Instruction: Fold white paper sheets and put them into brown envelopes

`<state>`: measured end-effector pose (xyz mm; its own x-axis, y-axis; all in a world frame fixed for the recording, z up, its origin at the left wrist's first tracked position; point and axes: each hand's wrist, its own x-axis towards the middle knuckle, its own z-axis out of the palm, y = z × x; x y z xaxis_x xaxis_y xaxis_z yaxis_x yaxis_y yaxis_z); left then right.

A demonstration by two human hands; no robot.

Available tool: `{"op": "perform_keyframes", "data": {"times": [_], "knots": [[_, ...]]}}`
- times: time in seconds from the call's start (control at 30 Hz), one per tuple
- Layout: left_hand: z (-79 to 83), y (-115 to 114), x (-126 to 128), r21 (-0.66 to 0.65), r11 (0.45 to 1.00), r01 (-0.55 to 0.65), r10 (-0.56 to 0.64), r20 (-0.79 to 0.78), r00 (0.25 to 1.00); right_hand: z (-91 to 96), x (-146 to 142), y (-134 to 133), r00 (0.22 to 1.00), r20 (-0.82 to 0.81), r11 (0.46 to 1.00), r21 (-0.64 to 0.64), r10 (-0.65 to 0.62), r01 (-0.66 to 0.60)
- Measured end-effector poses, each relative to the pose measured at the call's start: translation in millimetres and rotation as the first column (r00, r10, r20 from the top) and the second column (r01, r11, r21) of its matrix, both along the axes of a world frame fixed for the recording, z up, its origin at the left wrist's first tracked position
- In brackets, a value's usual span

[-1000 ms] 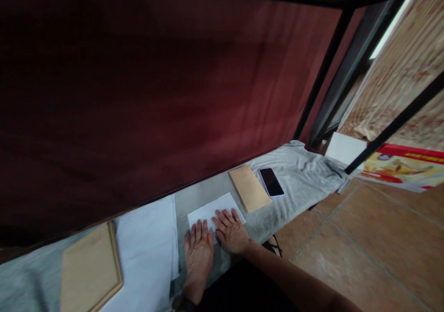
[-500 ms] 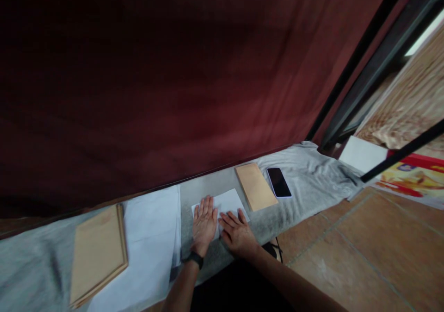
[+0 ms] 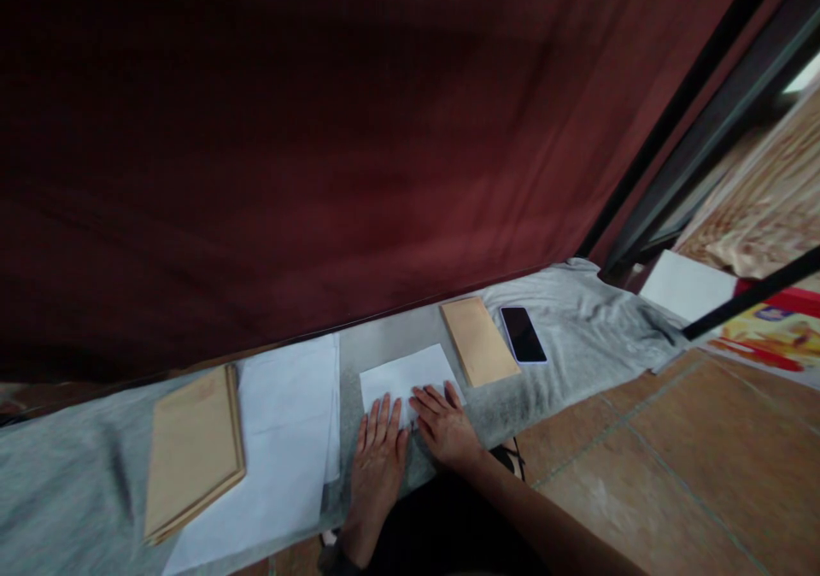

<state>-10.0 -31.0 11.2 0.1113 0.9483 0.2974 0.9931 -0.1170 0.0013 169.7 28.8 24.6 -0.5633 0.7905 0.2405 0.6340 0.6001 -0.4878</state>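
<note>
A small white sheet of paper [image 3: 407, 372], perhaps folded, lies on the grey cloth in front of me. My left hand [image 3: 379, 452] rests flat with its fingertips on the sheet's near left edge, fingers stretched out. On the near right part of the same sheet lies my right hand [image 3: 447, 426], fingers extended and slightly spread. Just right of the sheet is a brown envelope [image 3: 480, 343], apart from both hands. Larger white sheets [image 3: 288, 439] lie in a loose pile to the left, partly under a stack of brown envelopes [image 3: 192, 452].
A phone [image 3: 524, 335] lies right of the single envelope. The grey cloth [image 3: 589, 337] covers a long narrow surface against a dark red panel [image 3: 384, 174]. Black metal bars [image 3: 679, 114] and a white box [image 3: 688, 285] stand at the right, above a tiled floor [image 3: 672, 448].
My left hand has slid back toward me, from the sheet's middle left to its near edge. My right hand stays on the paper. The view has shifted slightly.
</note>
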Motion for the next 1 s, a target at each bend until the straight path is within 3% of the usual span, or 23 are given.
{"op": "perform_keyframes", "data": {"times": [0.23, 0.6, 0.7, 0.83, 1.0], "knots": [[5.8, -1, 3, -0.005, 1.0, 0.006, -0.006, 0.011, 1.0, -1.3, -13, 23, 0.992, 0.088, 0.995, 0.035, 0.087, -0.09], [10.5, -2, 6, 0.003, 1.0, -0.004, 0.004, 0.025, 1.0, 6.5, -46, 77, 0.985, 0.174, 0.999, 0.05, -0.006, -0.003], [16.3, -3, 8, -0.035, 0.999, 0.01, -0.009, 0.028, 1.0, 8.9, -55, 69, 0.978, 0.155, 0.986, 0.071, 0.138, -0.15], [25.5, -5, 10, -0.141, 0.988, 0.064, -0.059, 0.04, 0.997, 8.3, -69, 53, 0.887, 0.174, 0.886, 0.109, 0.429, -0.45], [30.1, -4, 11, -0.133, 0.99, 0.038, -0.027, 0.084, 0.996, 6.8, -84, 64, 0.894, 0.218, 0.902, 0.106, 0.39, -0.419]]}}
